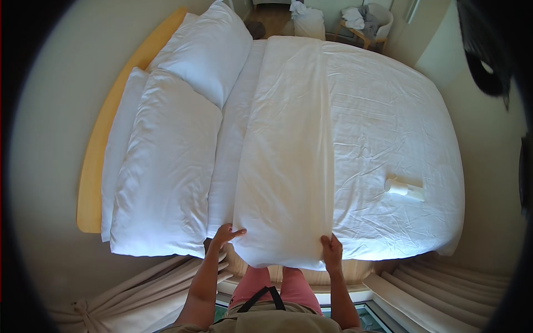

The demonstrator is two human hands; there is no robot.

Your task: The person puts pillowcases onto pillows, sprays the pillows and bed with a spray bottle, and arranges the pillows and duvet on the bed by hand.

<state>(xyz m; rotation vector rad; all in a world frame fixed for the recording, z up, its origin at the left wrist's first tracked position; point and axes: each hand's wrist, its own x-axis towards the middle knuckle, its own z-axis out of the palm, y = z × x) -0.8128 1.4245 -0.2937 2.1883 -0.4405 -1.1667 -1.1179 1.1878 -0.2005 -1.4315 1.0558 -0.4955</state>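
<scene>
A white duvet lies across the bed, its upper part folded back into a wide band. At the band's near end, on the pillow side, my left hand grips the edge with the thumb on top; its other fingers are partly hidden. My right hand is closed on the near corner of the fold, toward the foot of the bed. Between my hands the duvet's near end hangs over the mattress side. White pillows lie to the left, against the wooden headboard.
A white cylindrical object lies on the duvet at the right. Beige curtains hang close to me on both sides. Beyond the bed are a chair heaped with cloth and a white bundle. Walls flank the bed.
</scene>
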